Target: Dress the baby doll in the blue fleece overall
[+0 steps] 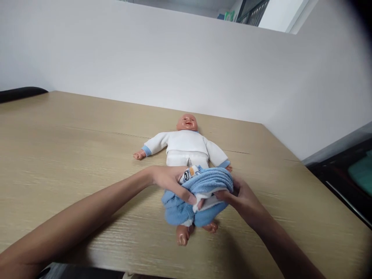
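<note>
On the table lies a baby doll on its back, head away from me, in a white long-sleeved top with blue cuffs and white bottoms. A bunched blue and white terry garment with a printed patch is over its lower legs, and the feet stick out below. My left hand grips the garment from the left, thumb across its front. From the right, my right hand pinches the gathered folds near the white inner edge. Some fingers of both hands are hidden behind the cloth.
The wooden table meets a pale wall at the back. A dark object with a green part stands past the right edge. Another black shape is at the far left edge.
</note>
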